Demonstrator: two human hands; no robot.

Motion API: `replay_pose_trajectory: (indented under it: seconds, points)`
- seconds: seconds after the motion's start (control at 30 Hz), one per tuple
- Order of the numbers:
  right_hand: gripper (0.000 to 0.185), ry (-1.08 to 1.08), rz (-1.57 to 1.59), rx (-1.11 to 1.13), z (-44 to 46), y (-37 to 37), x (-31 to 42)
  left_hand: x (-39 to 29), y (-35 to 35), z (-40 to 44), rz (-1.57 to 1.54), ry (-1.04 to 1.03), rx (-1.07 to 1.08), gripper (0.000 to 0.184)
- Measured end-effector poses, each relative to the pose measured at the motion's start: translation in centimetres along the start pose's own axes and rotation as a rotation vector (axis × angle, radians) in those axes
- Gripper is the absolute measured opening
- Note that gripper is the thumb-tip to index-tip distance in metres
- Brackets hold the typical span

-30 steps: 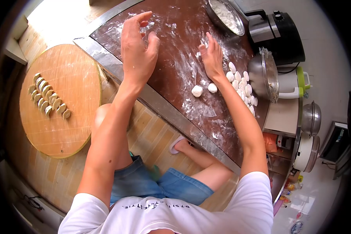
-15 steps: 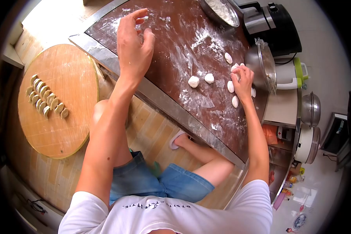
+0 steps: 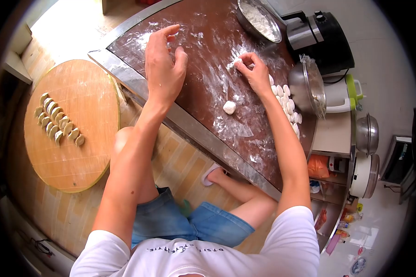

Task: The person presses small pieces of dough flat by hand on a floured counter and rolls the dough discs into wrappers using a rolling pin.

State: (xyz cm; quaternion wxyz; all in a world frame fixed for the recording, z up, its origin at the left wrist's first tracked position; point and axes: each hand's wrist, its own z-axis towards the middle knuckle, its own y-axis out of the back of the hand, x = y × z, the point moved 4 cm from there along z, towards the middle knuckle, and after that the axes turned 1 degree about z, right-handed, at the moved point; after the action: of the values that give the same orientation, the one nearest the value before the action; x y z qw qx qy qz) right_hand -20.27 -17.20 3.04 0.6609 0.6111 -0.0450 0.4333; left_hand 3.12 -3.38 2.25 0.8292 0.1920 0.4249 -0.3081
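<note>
My left hand [image 3: 164,69] hovers over the near left part of the floured brown table [image 3: 198,87]. Its thumb stands apart from the curled fingers, and nothing is in it. With thumb and fingertips my right hand [image 3: 256,75] pinches a small white dough piece [image 3: 238,62] at the tabletop. Nearer to me lies a round dough ball [image 3: 229,107]. Several flat white dough pieces [image 3: 289,107] lie bunched beside my right forearm.
A metal bowl of flour [image 3: 259,21], a black appliance [image 3: 326,44] and a covered metal bowl [image 3: 307,87] line the table's far side. Left of the table, a round wooden board [image 3: 74,161] carries two rows of dumplings [image 3: 58,121].
My right hand has gone from the bunched pieces back towards the table's middle, now with a dough piece in its fingers. Only one of the two balls still shows in its place.
</note>
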Motion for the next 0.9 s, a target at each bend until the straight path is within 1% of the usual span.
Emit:
replay_pose_trajectory:
  seconds: [0.03,0.13,0.17,0.27,0.3,0.4,0.43,0.47,0.53,0.63,0.73,0.77,0.87,0.9]
  points:
    - [0.029,0.065,-0.177,0.010,0.5,-0.2,0.3,0.0,0.1,-0.1,0.010,0.013,0.014,0.037]
    - [0.032,0.054,-0.027,0.234,0.6,0.0,0.9,0.1,0.2,0.0,0.019,0.033,0.026,0.037]
    - [0.030,0.021,-0.104,0.277,0.8,0.2,1.1,0.0,0.1,0.0,0.018,0.033,0.028,0.037]
    - [0.027,-0.069,-0.135,0.079,2.8,-0.1,-1.3,0.0,-0.3,-0.1,0.028,0.023,0.042,0.037]
    - [0.027,-0.099,-0.116,0.023,3.2,-0.5,-1.0,0.0,-0.4,-0.2,0.034,0.020,0.043,0.037]
    - [0.027,0.016,-0.023,0.130,1.8,-1.3,1.0,0.1,-0.2,-0.1,0.027,0.022,0.036,0.037]
    - [0.025,0.019,-0.039,0.174,0.5,-1.0,2.0,0.1,0.0,-0.1,0.021,0.000,0.009,0.037]
    - [0.024,-0.037,-0.105,0.244,-0.8,-0.5,2.2,0.1,0.1,0.0,0.013,-0.020,-0.018,0.038]
    - [0.024,-0.220,-0.043,0.308,-3.2,1.0,2.2,0.1,0.0,0.0,-0.004,-0.033,-0.042,0.038]
    - [0.023,-0.254,0.472,0.154,-6.3,1.8,1.1,0.1,-0.1,-0.1,-0.022,-0.038,-0.028,0.037]
    - [0.025,-0.049,0.169,0.226,-8.4,2.7,0.9,0.1,0.2,0.0,-0.039,-0.038,-0.033,0.037]
    - [0.025,0.014,-0.055,0.241,-8.9,3.3,0.9,0.1,0.3,0.0,-0.059,-0.028,-0.034,0.036]
    - [0.026,0.047,-0.238,0.240,-9.2,4.7,1.0,0.2,0.3,0.0,-0.037,-0.034,-0.034,0.036]
    - [0.021,0.091,-0.240,0.204,-8.6,4.9,1.5,0.2,0.3,0.0,-0.034,-0.033,-0.032,0.036]
